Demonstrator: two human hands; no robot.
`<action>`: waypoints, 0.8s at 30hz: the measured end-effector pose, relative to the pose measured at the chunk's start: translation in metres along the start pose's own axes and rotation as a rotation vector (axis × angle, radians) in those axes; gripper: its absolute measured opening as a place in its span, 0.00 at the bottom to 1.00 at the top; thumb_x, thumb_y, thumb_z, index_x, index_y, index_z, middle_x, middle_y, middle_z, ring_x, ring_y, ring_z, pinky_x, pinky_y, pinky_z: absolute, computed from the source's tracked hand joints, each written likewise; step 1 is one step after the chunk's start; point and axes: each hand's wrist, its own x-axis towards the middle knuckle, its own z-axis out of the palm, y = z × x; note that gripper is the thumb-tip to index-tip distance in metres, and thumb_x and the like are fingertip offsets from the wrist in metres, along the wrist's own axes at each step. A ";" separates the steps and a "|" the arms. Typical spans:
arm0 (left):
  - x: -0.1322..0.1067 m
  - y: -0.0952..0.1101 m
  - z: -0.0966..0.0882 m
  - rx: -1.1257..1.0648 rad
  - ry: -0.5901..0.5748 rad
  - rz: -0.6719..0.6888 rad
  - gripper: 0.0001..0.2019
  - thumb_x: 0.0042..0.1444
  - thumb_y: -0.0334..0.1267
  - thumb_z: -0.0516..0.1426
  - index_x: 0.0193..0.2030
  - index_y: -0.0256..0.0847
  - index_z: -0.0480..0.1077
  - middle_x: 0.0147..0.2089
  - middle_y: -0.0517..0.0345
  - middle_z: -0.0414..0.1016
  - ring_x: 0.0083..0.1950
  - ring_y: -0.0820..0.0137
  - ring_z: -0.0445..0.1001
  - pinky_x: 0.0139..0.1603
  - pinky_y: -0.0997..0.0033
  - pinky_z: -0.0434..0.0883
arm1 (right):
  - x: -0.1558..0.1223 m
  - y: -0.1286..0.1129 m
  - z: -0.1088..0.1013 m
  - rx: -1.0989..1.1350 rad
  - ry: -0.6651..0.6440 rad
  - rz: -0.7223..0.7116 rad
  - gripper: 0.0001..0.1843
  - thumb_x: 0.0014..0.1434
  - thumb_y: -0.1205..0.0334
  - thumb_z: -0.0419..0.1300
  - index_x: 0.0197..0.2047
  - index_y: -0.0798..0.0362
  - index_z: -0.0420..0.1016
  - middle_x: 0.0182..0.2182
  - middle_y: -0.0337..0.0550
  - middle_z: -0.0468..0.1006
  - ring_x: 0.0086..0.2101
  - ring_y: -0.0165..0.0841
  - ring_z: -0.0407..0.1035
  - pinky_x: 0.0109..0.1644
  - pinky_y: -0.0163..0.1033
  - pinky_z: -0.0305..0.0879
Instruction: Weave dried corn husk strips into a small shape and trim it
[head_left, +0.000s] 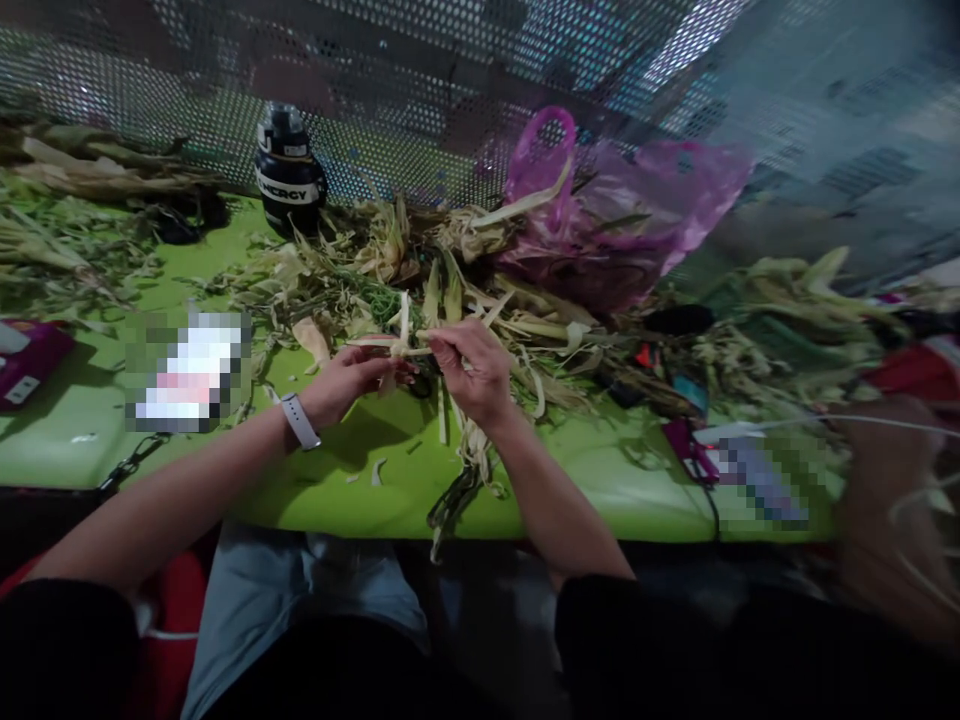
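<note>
Pale strips of dried plant, like corn husk [405,318], cross in a small knot between my two hands, with one strip standing up. My left hand [352,378] is closed around the left side of the crossed strips, a white watch band on its wrist. On the other side, my right hand [476,370] pinches the strip that runs out to the right. Just behind the hands lies a heap of dry husks and leaves [322,270] with a tuft of green in it. Darker stalks [454,500] hang over the table's front edge below my right hand.
A black bottle [291,185] stands at the back beside a perforated metal screen [420,110]. Behind the heap is a pink plastic bag [622,230]. Phones lie on the green table [360,490] at left and right. Another person's arm [889,500] is at far right.
</note>
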 end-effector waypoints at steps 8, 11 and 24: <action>-0.002 0.002 -0.002 -0.056 0.016 0.013 0.13 0.50 0.40 0.66 0.38 0.34 0.72 0.38 0.48 0.80 0.39 0.67 0.80 0.42 0.66 0.76 | 0.002 0.013 0.001 -0.296 -0.105 -0.161 0.13 0.64 0.59 0.55 0.46 0.47 0.79 0.30 0.44 0.76 0.32 0.33 0.68 0.35 0.38 0.65; -0.003 0.001 0.000 -0.060 0.005 0.054 0.13 0.50 0.41 0.65 0.37 0.34 0.71 0.37 0.49 0.80 0.40 0.68 0.79 0.44 0.66 0.75 | 0.005 0.014 0.000 -0.412 -0.184 -0.237 0.13 0.65 0.60 0.54 0.48 0.48 0.78 0.29 0.44 0.75 0.31 0.33 0.67 0.34 0.38 0.62; -0.002 -0.009 0.000 0.089 0.047 0.172 0.10 0.58 0.44 0.57 0.34 0.38 0.71 0.29 0.57 0.72 0.29 0.74 0.67 0.27 0.75 0.62 | 0.000 0.017 0.009 -0.519 -0.330 -0.340 0.13 0.67 0.65 0.51 0.52 0.54 0.72 0.27 0.42 0.72 0.29 0.30 0.63 0.31 0.38 0.55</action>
